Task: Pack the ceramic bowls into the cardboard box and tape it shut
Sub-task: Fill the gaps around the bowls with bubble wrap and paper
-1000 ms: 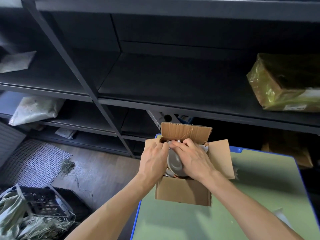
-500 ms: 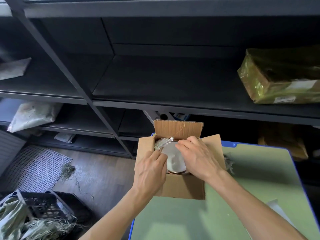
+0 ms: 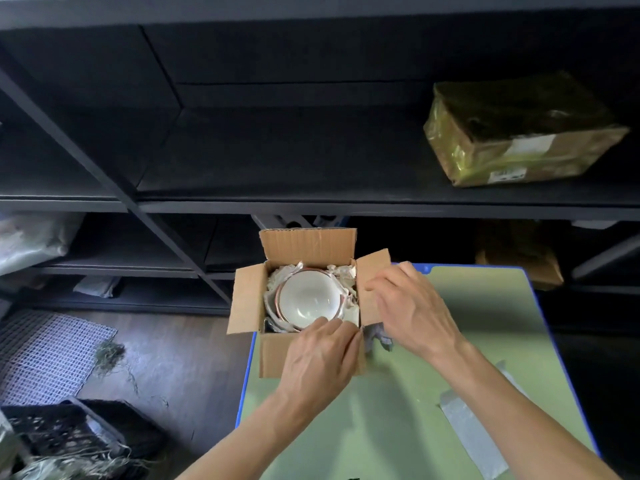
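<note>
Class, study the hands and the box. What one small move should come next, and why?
Probably fold the right flap in over the bowls: they sit in the box amid paper, the flaps stand open, and the right hand is at that flap, the left hand at the near edge.

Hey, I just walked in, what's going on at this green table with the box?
A person is packing at a green table with a blue edge. A small brown cardboard box stands open near its far left corner. White ceramic bowls with reddish rims sit nested inside, with crumpled paper padding around them. The left hand rests on the box's near edge and the right hand is at the right flap; neither grip is clear. A strip of grey tape lies on the table, unused.
</note>
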`<action>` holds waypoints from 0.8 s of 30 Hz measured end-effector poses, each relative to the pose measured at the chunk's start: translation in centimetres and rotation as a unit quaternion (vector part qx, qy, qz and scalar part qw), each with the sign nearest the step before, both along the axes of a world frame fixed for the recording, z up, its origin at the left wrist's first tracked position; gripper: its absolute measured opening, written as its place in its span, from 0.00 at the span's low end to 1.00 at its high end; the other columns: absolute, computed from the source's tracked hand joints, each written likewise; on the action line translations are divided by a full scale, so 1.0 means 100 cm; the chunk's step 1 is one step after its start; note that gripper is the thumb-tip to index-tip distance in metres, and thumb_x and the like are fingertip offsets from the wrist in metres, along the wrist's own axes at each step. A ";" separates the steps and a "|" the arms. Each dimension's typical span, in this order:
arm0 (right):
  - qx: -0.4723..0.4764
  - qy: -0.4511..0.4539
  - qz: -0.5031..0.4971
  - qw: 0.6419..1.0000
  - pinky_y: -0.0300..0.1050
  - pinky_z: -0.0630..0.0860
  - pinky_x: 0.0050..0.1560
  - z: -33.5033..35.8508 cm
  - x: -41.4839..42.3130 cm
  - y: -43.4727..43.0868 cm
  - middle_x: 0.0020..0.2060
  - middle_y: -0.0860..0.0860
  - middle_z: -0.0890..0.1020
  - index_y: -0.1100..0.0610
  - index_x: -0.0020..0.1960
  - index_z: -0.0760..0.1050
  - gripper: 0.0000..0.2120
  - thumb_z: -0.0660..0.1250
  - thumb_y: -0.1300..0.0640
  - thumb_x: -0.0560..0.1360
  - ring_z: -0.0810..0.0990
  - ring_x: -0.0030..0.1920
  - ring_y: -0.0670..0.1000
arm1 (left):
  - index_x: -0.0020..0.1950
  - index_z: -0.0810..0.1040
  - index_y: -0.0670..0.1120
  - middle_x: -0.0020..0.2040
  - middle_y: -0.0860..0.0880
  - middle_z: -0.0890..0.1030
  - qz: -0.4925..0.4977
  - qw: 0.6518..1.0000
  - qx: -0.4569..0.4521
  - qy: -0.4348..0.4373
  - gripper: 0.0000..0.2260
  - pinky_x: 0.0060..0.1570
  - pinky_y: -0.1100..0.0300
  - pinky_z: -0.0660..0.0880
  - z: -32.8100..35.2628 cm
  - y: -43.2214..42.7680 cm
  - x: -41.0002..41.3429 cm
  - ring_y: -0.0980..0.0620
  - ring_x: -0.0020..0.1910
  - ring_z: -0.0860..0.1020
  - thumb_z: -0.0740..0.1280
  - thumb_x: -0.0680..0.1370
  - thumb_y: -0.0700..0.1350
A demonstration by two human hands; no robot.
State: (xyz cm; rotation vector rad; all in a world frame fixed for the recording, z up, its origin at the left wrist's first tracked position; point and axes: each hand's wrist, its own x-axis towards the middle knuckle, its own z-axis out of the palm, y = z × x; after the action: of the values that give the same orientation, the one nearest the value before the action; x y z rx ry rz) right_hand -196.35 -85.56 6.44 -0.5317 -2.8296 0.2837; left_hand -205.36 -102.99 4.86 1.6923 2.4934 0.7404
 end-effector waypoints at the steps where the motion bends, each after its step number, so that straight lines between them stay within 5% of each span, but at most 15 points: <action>1: -0.006 -0.001 -0.016 1.000 0.52 0.76 0.45 0.001 0.008 0.002 0.45 0.49 0.78 0.54 0.49 0.79 0.11 0.69 0.66 0.69 0.73 0.46 0.56 | 0.41 0.74 0.49 0.35 0.53 0.73 -0.015 1.000 0.002 -0.004 0.12 0.32 0.54 0.67 0.001 0.004 0.005 0.50 0.34 0.70 0.58 0.83 0.50; 6: -0.049 0.015 -0.071 0.996 0.51 0.73 0.37 -0.014 0.049 0.013 0.41 0.50 0.75 0.55 0.41 0.73 0.09 0.54 0.58 0.72 0.72 0.45 0.56 | 0.43 0.73 0.49 0.36 0.52 0.74 -0.082 0.996 -0.027 -0.036 0.13 0.29 0.50 0.70 -0.011 0.019 0.041 0.48 0.33 0.72 0.56 0.84 0.51; 10: -0.031 -0.060 -0.097 0.993 0.50 0.73 0.33 -0.049 0.075 0.022 0.41 0.51 0.75 0.56 0.45 0.74 0.08 0.67 0.66 0.68 0.75 0.45 0.57 | 0.49 0.77 0.49 0.45 0.51 0.77 -0.108 0.987 -0.104 -0.050 0.13 0.36 0.51 0.75 -0.038 0.029 0.058 0.48 0.43 0.78 0.54 0.82 0.51; 16: -0.128 -0.177 -0.076 0.973 0.52 0.76 0.49 -0.087 0.084 0.024 0.57 0.52 0.78 0.53 0.69 0.72 0.21 0.64 0.59 0.76 0.76 0.58 0.58 | 0.63 0.72 0.43 0.61 0.42 0.74 -0.057 0.964 -0.259 -0.025 0.14 0.57 0.51 0.71 -0.048 0.051 0.071 0.42 0.58 0.74 0.55 0.83 0.47; 19: -0.142 -0.214 -0.073 0.964 0.52 0.76 0.51 -0.107 0.078 0.024 0.61 0.52 0.77 0.51 0.70 0.69 0.20 0.62 0.51 0.80 0.76 0.60 0.58 | 0.67 0.69 0.41 0.62 0.39 0.75 -0.032 0.948 -0.316 -0.012 0.15 0.53 0.49 0.72 -0.054 0.067 0.074 0.40 0.56 0.77 0.57 0.82 0.45; 24: -0.118 -0.161 -0.152 0.968 0.55 0.78 0.45 -0.121 0.072 0.047 0.57 0.55 0.72 0.53 0.68 0.69 0.21 0.65 0.55 0.76 0.73 0.58 0.60 | 0.63 0.69 0.42 0.61 0.41 0.72 -0.040 0.952 -0.303 -0.034 0.13 0.45 0.47 0.74 -0.066 0.077 0.078 0.39 0.52 0.78 0.56 0.82 0.46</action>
State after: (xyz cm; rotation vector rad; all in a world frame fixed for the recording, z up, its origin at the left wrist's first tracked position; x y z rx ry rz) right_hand -189.12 -80.83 -5.71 -1.1456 -2.9732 0.5196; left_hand -197.59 -95.29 -1.76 1.4848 2.2516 0.0036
